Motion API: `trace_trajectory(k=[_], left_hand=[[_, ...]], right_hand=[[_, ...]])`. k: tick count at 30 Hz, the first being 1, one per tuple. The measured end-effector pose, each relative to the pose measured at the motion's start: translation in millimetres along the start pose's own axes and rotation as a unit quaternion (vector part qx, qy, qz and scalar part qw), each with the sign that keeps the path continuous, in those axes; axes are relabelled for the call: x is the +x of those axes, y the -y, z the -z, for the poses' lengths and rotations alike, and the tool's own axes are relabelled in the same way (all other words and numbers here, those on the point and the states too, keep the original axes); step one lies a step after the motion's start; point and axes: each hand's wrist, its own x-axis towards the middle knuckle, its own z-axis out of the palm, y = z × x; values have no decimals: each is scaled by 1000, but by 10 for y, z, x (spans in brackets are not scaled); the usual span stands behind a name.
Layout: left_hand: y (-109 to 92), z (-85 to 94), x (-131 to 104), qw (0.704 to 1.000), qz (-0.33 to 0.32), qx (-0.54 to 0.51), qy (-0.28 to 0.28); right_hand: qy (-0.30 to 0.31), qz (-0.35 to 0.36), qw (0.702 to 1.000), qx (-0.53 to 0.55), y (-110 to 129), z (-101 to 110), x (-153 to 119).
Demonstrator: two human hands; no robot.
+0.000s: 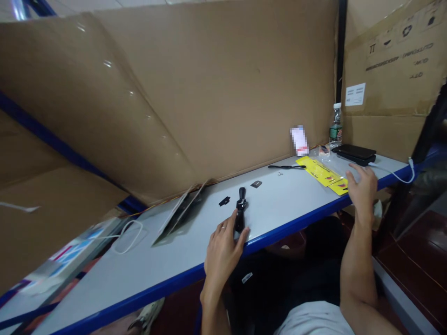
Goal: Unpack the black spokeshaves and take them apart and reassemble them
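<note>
My left hand [223, 244] rests at the near edge of the table, its thumb and index finger on either side of the lower end of a black double-ended tool [240, 209]. The tool flares at both ends and has a jointed middle. Small flat black pieces lie beyond it, one to the left [224, 201] and a dark grey square one [256, 184] to the right. Over by the yellow packaging card [319, 172], my right hand [363, 186] hovers with thumb and fingers apart, holding nothing visible. Clear plastic wrapping [337, 165] lies near its fingertips.
A thin black stick [286, 166] and a tiny silvery part [280, 174] lie mid-table. At the back right are a phone [299, 140], a bottle [335, 125] and a black power bank [354, 153] with a white cable. Cardboard flaps [179, 211] lean on the left.
</note>
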Motion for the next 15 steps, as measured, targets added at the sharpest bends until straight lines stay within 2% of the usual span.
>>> trace_trajectory(k=[3, 6, 10, 15], left_hand=[[6, 0, 0, 1000, 0, -7, -4], [13, -7, 4, 1000, -4, -12, -9], [17, -16, 10, 1000, -4, -15, -13], [8, -6, 6, 1000, -5, -17, -12]], right_hand=[[29, -10, 998, -56, 11, -169, -48], [31, -18, 998, -52, 17, -230, -53], [17, -19, 1000, 14, -38, -188, 11], [-9, 12, 987, 157, -118, -102, 83]])
